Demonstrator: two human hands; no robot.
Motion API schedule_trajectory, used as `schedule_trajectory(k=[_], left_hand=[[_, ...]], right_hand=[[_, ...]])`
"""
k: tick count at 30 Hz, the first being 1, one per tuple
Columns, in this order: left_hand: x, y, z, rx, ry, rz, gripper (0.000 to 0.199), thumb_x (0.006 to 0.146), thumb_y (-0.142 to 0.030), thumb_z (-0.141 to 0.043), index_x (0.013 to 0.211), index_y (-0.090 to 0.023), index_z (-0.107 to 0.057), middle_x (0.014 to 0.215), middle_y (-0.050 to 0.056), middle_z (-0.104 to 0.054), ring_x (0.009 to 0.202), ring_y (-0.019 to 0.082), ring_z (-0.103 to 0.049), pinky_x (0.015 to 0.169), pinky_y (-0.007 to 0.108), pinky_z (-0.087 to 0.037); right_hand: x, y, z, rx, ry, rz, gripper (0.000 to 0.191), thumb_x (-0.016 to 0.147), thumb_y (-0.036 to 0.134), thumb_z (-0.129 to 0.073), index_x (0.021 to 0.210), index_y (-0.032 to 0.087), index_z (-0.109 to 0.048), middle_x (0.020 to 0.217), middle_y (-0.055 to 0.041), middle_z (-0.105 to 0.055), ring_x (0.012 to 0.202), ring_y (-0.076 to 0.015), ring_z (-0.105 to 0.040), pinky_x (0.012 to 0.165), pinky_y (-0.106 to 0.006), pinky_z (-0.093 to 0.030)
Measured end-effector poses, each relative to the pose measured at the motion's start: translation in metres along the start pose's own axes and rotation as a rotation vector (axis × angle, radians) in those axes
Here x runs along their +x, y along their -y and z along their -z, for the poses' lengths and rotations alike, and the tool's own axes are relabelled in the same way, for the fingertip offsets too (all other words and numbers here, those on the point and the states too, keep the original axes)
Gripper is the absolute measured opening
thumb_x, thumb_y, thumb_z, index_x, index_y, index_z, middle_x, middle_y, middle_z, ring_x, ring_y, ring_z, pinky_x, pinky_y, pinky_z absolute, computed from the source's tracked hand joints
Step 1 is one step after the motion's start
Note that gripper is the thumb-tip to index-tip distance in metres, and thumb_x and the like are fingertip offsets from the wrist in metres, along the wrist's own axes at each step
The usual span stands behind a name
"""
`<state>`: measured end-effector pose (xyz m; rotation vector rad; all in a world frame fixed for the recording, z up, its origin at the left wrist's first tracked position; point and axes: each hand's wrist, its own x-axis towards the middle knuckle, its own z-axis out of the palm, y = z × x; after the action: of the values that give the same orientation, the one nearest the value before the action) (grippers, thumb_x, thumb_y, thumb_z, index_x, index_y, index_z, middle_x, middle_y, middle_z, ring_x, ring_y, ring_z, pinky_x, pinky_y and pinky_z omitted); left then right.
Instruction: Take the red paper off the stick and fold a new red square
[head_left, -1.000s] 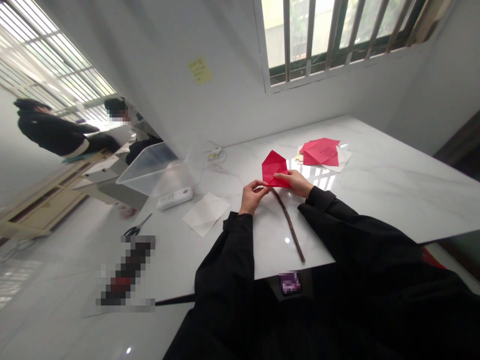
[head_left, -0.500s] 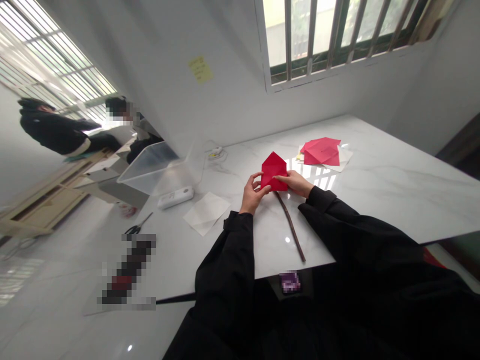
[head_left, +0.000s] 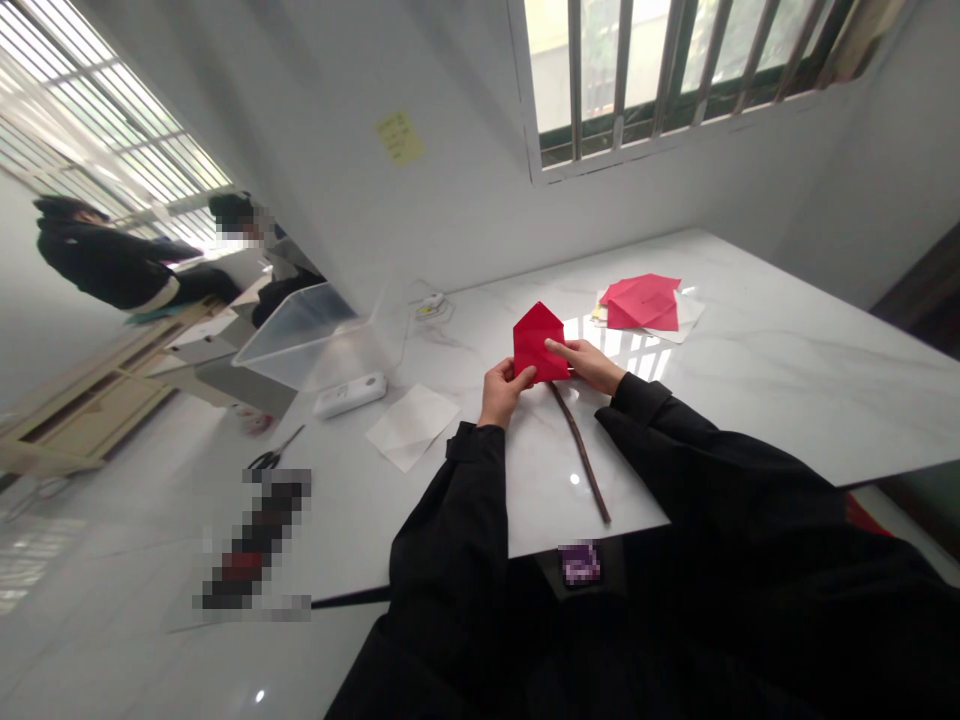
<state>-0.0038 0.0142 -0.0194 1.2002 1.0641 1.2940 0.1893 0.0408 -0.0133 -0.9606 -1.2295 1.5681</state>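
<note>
Okay, I've got L hand [head_left: 505,394] & R hand [head_left: 590,365] both pinching 1 folded red paper [head_left: 537,342], 1 more red sheet [head_left: 641,303] just past it.

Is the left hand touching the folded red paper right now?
Touching. The head view shows the left hand holding the lower edge of the folded red paper, with its thumb lying over the paper.

Plastic bin [head_left: 307,340] left of paper stack [head_left: 643,303]
</note>
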Motion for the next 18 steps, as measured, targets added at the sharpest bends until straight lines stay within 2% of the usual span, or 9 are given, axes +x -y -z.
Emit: schedule_trajectory(k=[3, 6, 11, 15, 18], left_hand=[[-0.0002, -0.0004, -0.0005, -0.004, 0.0, 0.007, 0.057, 0.06, -0.046, -0.097, 0.1, -0.013, -0.075, 0.09, 0.008, -0.078, 0.074, 0.016, -0.068, 0.07, 0.028, -0.055], [0.0007, 0.0005, -0.0011, -0.006, 0.007, 0.03, 0.056, 0.061, -0.051, -0.096, 0.097, -0.013, -0.075, 0.086, 0.007, -0.077, 0.071, 0.015, -0.066, 0.066, 0.027, -0.055], [0.0035, 0.0006, -0.0014, -0.083, -0.08, 0.033, 0.05, 0.069, -0.058, -0.089, 0.089, -0.015, -0.071, 0.079, 0.003, -0.072, 0.069, 0.014, -0.064, 0.064, 0.025, -0.053], [0.0041, -0.003, 0.0006, -0.206, -0.114, 0.025, 0.057, 0.062, -0.044, -0.095, 0.106, -0.02, -0.069, 0.087, 0.001, -0.073, 0.072, 0.014, -0.066, 0.065, 0.025, -0.052], [0.003, -0.006, 0.002, -0.232, -0.11, 0.009, 0.053, 0.061, -0.037, -0.094, 0.105, -0.021, -0.068, 0.089, 0.001, -0.072, 0.077, 0.014, -0.067, 0.067, 0.024, -0.051]], right_hand=[[0.0002, -0.0009, -0.0013, -0.035, -0.012, 0.042, 0.033, 0.083, 0.041, -0.087, 0.098, 0.012, -0.08, 0.094, -0.0094, -0.082, 0.075, -0.0162, -0.071, 0.069, -0.024, -0.055], [0.0004, -0.001, -0.0022, -0.072, -0.057, 0.035, 0.025, 0.082, 0.032, -0.087, 0.094, 0.011, -0.08, 0.091, -0.0087, -0.081, 0.073, -0.0157, -0.069, 0.067, -0.024, -0.054], [-0.0013, 0.0028, 0.0002, -0.139, -0.011, -0.008, 0.024, 0.081, 0.034, -0.084, 0.088, 0.011, -0.078, 0.085, -0.0084, -0.079, 0.069, -0.0153, -0.066, 0.063, -0.024, -0.05], [-0.0042, 0.0065, 0.0028, -0.238, 0.119, -0.038, 0.029, 0.077, 0.038, -0.086, 0.086, 0.011, -0.079, 0.078, -0.0059, -0.076, 0.064, -0.0131, -0.06, 0.057, -0.023, -0.044], [-0.0055, 0.0082, 0.0029, -0.277, 0.132, -0.047, 0.034, 0.074, 0.042, -0.086, 0.084, 0.011, -0.077, 0.071, -0.0035, -0.072, 0.06, -0.0114, -0.055, 0.054, -0.023, -0.038]])
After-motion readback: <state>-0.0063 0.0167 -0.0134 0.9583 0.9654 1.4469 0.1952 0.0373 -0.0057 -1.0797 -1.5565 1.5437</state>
